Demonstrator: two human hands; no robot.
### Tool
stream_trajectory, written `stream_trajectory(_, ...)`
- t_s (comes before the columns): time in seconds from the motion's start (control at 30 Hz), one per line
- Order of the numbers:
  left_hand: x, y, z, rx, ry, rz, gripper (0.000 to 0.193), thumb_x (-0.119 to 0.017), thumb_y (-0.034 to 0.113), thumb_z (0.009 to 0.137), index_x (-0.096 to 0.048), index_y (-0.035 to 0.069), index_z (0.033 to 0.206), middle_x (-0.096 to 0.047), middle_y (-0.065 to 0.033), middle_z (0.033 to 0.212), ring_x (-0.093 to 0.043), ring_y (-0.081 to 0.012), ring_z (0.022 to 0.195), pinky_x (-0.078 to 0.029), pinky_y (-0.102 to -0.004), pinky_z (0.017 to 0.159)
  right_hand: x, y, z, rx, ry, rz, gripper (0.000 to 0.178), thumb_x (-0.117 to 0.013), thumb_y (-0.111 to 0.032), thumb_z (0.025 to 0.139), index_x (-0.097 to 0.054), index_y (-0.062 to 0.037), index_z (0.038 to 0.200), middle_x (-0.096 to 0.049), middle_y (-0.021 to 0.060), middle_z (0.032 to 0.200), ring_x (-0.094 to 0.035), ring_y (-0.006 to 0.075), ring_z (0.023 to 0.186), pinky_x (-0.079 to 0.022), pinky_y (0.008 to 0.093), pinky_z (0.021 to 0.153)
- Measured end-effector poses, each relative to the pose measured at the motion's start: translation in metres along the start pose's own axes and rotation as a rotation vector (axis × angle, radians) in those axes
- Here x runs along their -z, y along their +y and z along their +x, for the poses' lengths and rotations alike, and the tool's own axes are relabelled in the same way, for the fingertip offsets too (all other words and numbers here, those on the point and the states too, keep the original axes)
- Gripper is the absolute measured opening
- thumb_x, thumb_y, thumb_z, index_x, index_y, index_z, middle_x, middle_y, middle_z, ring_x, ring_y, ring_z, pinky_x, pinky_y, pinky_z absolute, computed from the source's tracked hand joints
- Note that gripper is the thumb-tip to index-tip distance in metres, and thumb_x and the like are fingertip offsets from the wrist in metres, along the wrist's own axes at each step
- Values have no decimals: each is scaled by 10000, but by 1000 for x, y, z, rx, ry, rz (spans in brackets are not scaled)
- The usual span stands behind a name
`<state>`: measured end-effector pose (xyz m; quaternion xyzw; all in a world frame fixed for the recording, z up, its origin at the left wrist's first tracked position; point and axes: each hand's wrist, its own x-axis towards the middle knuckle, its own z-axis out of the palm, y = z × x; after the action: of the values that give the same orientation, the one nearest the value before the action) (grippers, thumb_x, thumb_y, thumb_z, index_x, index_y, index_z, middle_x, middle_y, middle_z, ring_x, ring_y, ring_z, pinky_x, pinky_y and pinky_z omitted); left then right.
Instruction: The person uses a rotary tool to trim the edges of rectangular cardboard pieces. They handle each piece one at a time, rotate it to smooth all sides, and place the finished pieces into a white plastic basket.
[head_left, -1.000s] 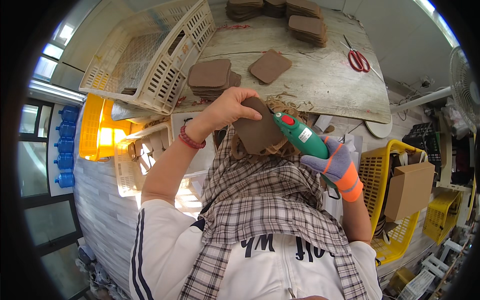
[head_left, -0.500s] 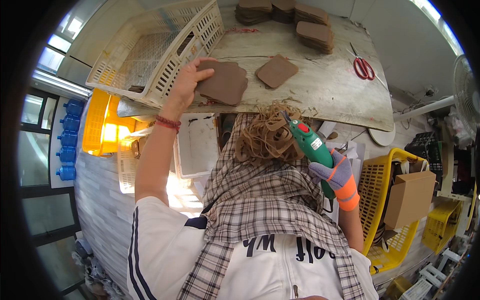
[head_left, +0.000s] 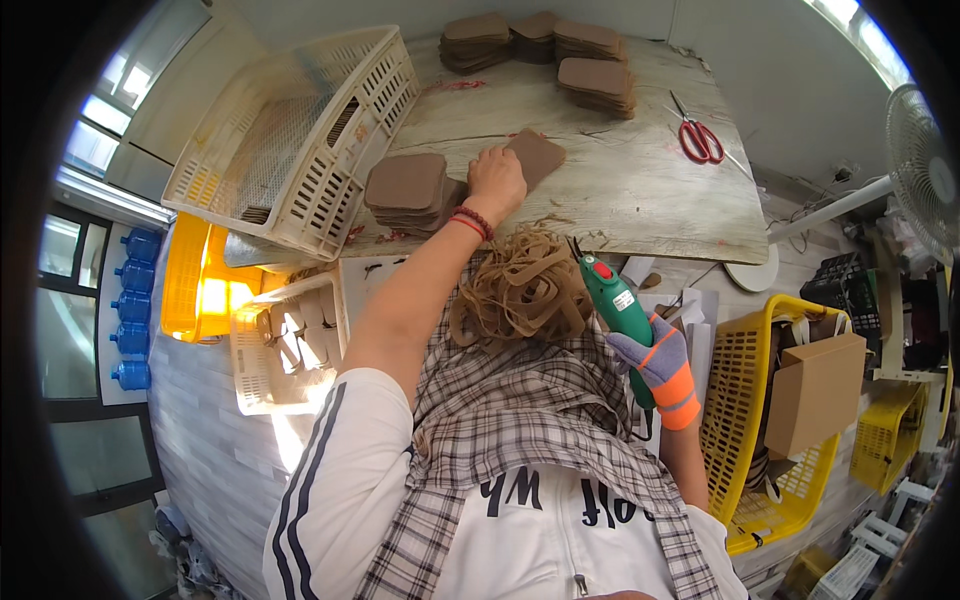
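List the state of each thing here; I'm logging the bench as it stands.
Left hand: bare, flat on a brown piece on the table.
Right hand: gloved, gripping the green cutter.
Scissors: lying closed, unused.
Stack: piled by the left hand.
White crate: tipped on its side.
Fan: running or not, can't tell.
Trimmings: heaped in the lap.

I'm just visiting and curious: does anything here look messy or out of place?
A tangled heap of brown trimmed strips lies loose in the person's lap, below the table edge. The cream basket sits tilted on the table's left corner. Otherwise the brown pieces are stacked neatly.
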<state>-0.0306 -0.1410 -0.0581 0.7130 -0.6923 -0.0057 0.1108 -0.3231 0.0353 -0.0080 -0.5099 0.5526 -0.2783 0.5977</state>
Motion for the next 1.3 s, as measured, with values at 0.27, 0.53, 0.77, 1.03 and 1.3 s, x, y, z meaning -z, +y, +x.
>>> stream_trajectory(0.27,-13,11,-5,201,203,-414,522,-777,136,656,-506,-34,1069,-523,-205,1093,-447,-347,1086,-418,-430,888,3,10,6,-36,29,10,398,-780,-238,740,-591,29,968,-602,23,692,-534,62,587,-438,217,529)
stream_trajectory(0.53,-14,-7,-9,385,82,-1265,356,-715,68,750,-505,1,1030,-555,-134,1066,-536,-247,987,-438,-368,880,-3,0,15,-17,58,49,394,-767,-223,753,-578,28,991,-615,43,690,-560,74,546,-450,223,485)
stream_trajectory(0.77,56,39,-49,398,213,-2223,362,-546,-49,864,-450,9,1208,-540,-112,1199,-540,-250,1093,-455,-380,960,-15,-37,16,46,127,107,397,-759,-229,757,-563,37,977,-619,50,688,-561,90,510,-446,221,458)
stream_trajectory(1.03,59,56,-70,393,169,-2548,351,-542,-66,860,-477,38,1189,-552,-96,1184,-552,-243,1080,-477,-382,941,-23,-60,11,51,97,125,371,-758,-221,756,-570,19,968,-609,45,692,-561,94,520,-451,221,457)
stream_trajectory(1.3,56,65,-80,397,83,-2555,322,-535,-63,862,-492,38,1165,-567,-92,1167,-561,-244,1077,-484,-381,944,-21,-64,7,53,83,166,341,-754,-200,762,-577,10,964,-606,39,696,-563,92,527,-455,220,457)
